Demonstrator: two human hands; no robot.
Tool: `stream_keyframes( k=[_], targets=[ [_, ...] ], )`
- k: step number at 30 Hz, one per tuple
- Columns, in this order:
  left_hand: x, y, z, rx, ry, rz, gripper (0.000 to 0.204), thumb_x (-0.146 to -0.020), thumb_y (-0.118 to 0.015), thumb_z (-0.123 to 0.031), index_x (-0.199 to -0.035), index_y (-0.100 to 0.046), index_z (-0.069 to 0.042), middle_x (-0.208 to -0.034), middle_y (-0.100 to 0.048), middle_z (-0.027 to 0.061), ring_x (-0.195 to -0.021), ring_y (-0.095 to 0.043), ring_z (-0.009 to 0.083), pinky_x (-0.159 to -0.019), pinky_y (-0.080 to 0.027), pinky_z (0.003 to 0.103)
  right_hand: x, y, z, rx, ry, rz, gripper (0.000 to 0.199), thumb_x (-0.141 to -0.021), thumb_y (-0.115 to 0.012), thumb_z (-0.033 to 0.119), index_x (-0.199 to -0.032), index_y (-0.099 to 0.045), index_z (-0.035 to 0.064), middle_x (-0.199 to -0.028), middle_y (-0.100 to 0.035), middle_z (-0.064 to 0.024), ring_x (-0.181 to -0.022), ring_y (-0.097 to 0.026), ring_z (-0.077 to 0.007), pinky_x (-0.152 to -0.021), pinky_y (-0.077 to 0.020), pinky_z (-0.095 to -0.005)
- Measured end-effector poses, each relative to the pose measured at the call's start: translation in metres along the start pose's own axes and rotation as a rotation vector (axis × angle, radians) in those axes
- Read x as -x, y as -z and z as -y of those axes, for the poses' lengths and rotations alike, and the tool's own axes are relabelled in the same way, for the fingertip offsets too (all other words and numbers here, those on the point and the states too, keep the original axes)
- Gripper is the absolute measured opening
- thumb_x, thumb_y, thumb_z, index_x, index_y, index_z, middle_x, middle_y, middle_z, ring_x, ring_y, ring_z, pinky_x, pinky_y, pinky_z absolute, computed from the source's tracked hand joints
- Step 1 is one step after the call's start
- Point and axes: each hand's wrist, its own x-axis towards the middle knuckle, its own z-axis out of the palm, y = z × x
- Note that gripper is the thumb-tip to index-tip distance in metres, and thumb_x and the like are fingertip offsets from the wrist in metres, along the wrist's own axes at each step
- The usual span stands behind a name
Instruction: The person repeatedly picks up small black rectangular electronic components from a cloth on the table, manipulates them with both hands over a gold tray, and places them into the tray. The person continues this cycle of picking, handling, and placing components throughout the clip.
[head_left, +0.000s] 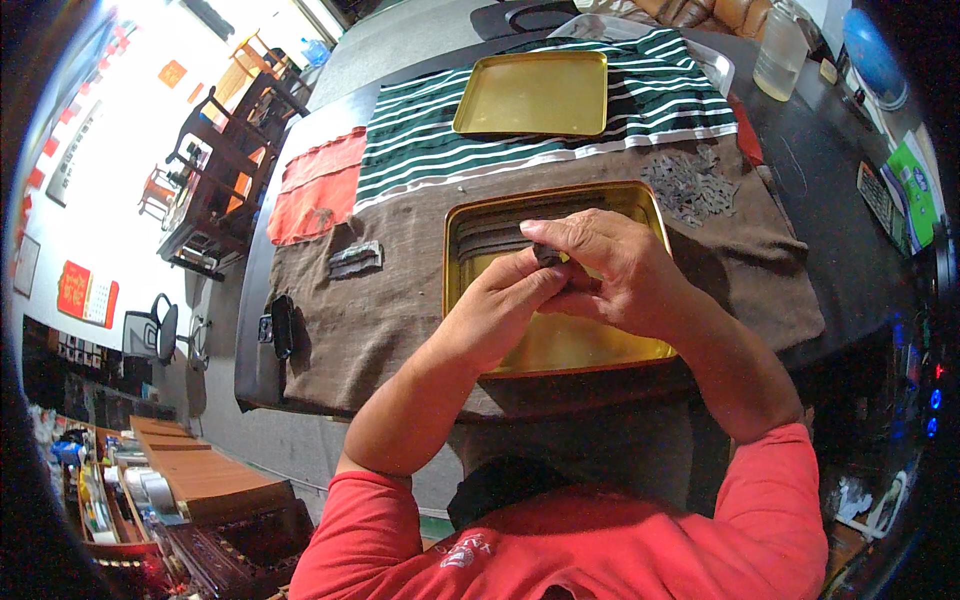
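Both my hands meet above a gold rectangular tray [655,225] on the brown cloth. Between their fingertips is a small dark piece [546,254]; its exact kind is hard to make out. My left hand [508,298] pinches it from the left. My right hand [615,262] closes on it from the other side, thumb on top. Rows of dark flat strips [490,228] lie along the far left part of the tray, partly hidden by my hands. A heap of small grey slivers [695,185] lies beside the tray on the right.
Left of the tray rests a short stack of grey strips [355,260], with a black case [283,325] at the cloth's left edge. Another gold tray [530,95] sits on the striped green cloth [410,150] farther back. A clear jug [780,52] and a calculator [882,205] stand right.
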Motion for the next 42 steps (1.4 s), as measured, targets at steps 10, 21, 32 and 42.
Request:
stream_keyframes(
  k=[10, 21, 32, 42],
  targets=[
    [0.001, 0.005, -0.003, 0.376, 0.005, 0.015, 0.027, -0.106, -0.05, -0.006, -0.128, -0.062, 0.004, -0.124, -0.066, 0.0104, -0.116, -0.063, 0.0188, -0.102, -0.05, 0.033, 0.002, 0.002, 0.002, -0.214, -0.193, 0.019, 0.061, -0.08, -0.089, 0.015, -0.134, -0.064, 0.0034, -0.12, -0.07, -0.0148, -0.106, -0.071, -0.0211, -0.086, -0.0596, -0.0337],
    [-0.001, -0.009, -0.006, 0.072, -0.126, -0.02, 0.025, -0.108, -0.047, -0.007, -0.13, -0.059, -0.002, -0.116, -0.066, 0.0075, -0.11, -0.063, 0.0166, -0.097, -0.051, 0.031, -0.004, 0.0, 0.0, -0.03, -0.024, -0.057, 0.062, -0.075, -0.088, 0.02, -0.131, -0.065, 0.0051, -0.123, -0.068, -0.0169, -0.117, -0.066, -0.0337, -0.099, -0.0549, -0.0401],
    [-0.003, -0.012, -0.009, -0.255, -0.17, -0.128, 0.053, -0.108, -0.046, -0.008, -0.159, -0.029, -0.006, -0.106, -0.061, 0.0072, -0.082, -0.06, 0.0131, -0.073, -0.053, 0.029, 0.0, 0.008, 0.002, -0.689, -0.525, -0.045, 0.034, -0.095, -0.075, 0.01, -0.125, -0.063, -0.0002, -0.109, -0.066, -0.0069, -0.091, -0.069, -0.0139, -0.079, -0.0585, -0.0279],
    [0.0, -0.014, 0.0, -0.506, -0.193, -0.054, 0.069, -0.106, -0.047, -0.001, -0.167, -0.016, -0.014, -0.122, -0.057, 0.0071, -0.084, -0.053, 0.011, -0.075, -0.05, 0.027, -0.002, 0.013, 0.004, -0.733, -0.427, 0.059, 0.019, -0.09, -0.074, -0.006, -0.108, -0.071, -0.0016, -0.102, -0.067, -0.0083, -0.09, -0.07, -0.0168, -0.077, -0.0609, -0.03]
  ],
)
